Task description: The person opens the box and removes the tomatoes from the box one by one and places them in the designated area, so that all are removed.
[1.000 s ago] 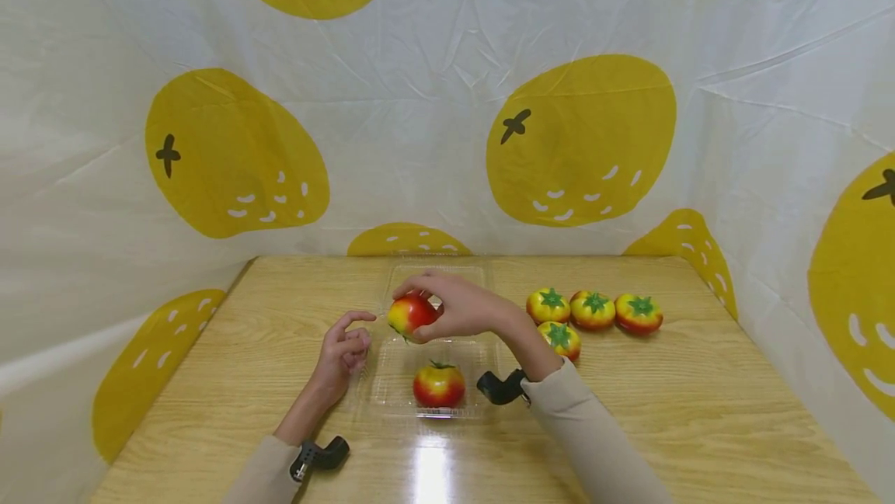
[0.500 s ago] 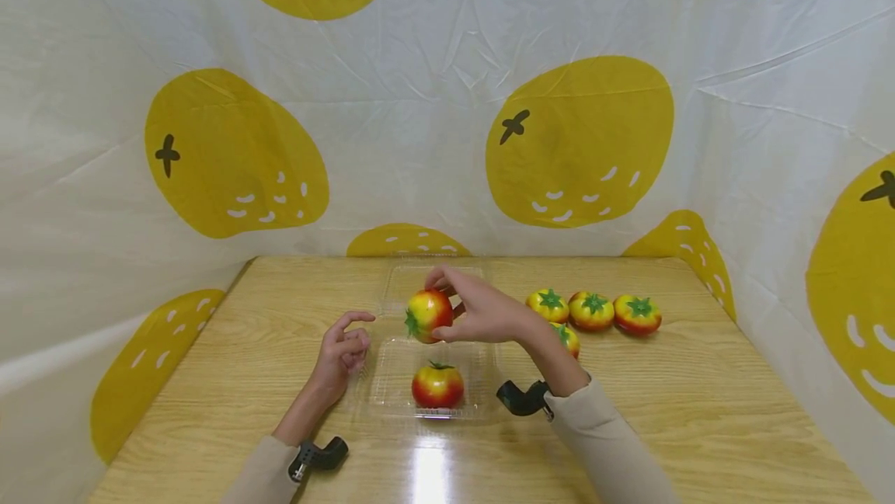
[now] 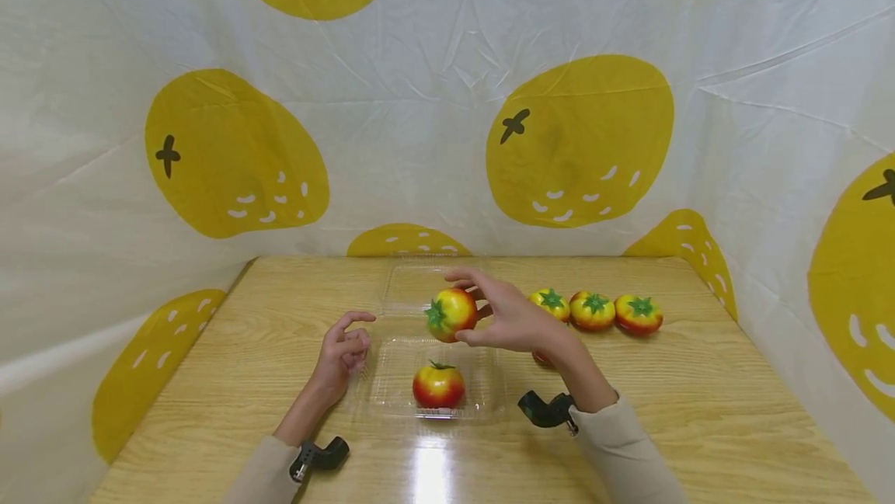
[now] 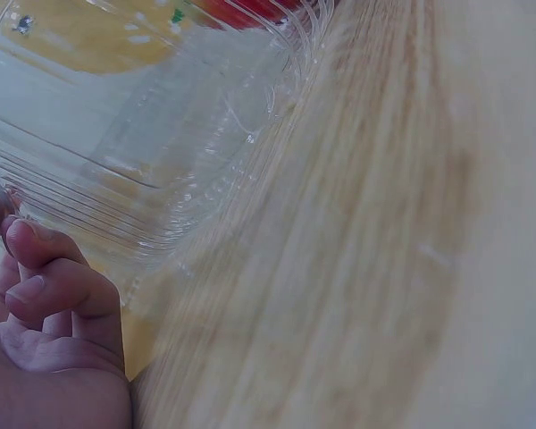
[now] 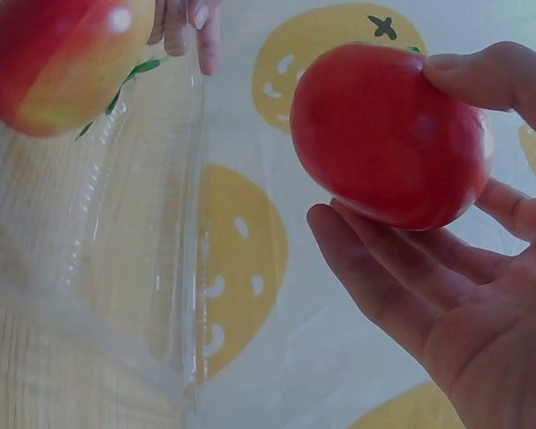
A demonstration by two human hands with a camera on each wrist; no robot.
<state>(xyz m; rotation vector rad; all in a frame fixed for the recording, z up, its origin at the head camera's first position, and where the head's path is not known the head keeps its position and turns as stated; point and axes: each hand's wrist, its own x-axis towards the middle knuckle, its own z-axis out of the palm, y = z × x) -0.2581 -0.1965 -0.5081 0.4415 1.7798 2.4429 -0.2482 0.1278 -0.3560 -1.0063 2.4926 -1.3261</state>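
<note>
My right hand (image 3: 513,318) holds a red and yellow tomato (image 3: 450,315) by its sides, above the clear plastic clamshell box (image 3: 391,395). The held tomato's green leafy top faces left in the head view; its red underside shows in the right wrist view. Inside the box's near half sits another tomato (image 3: 438,386), stem up. My left hand (image 3: 340,356) is at the box's left edge. In the left wrist view, its fingers (image 4: 49,268) pinch the clear rim, with one fingertip behind the plastic and the others curled.
Several more tomatoes stand at the right on the wooden table (image 3: 699,411): one at the row's left end (image 3: 549,304), one in its middle (image 3: 593,311), one at its right end (image 3: 639,314). Another is mostly hidden behind my right arm. A fruit-print curtain (image 3: 412,139) surrounds the table.
My right hand has moved right with the tomato, turning it so that its green top comes into view at the left. The left hand and the box have stayed put.
</note>
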